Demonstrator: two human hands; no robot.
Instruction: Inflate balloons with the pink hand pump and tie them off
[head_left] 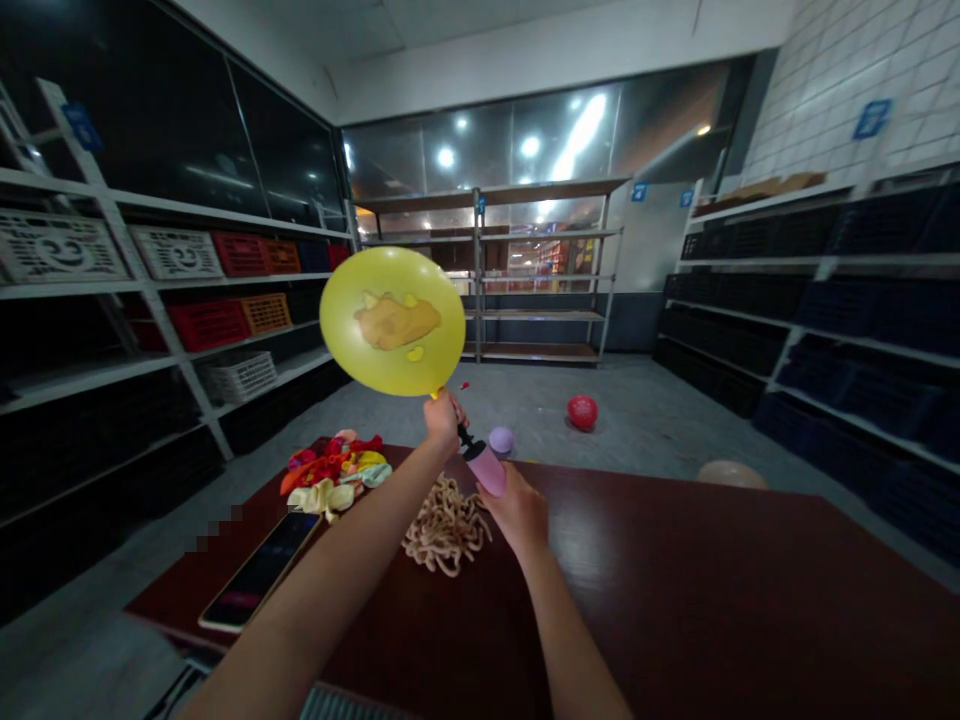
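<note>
A large inflated yellow balloon [352, 360] with a brown printed figure rises above the table, tilted to the left. My left hand [442, 420] is closed around its neck, where it meets the black end of a hand pump. Wrapped round the pink barrel of that balloon pump [486, 468] is my right hand [521, 508]. Below my hands lies a heap of long, thin, beige uninflated balloons or cords [446, 530]; which, I cannot tell. To the left sits a pile of limp colourful balloons [337, 465].
The dark red table [675, 580] bears a phone [262, 570] at its left. Beyond it, on the floor, are a red balloon [582, 412], a purple balloon [501, 439] and a pale balloon [731, 474]. Shelves with crates [210, 325] line the left; dark bins [847, 380] fill the right.
</note>
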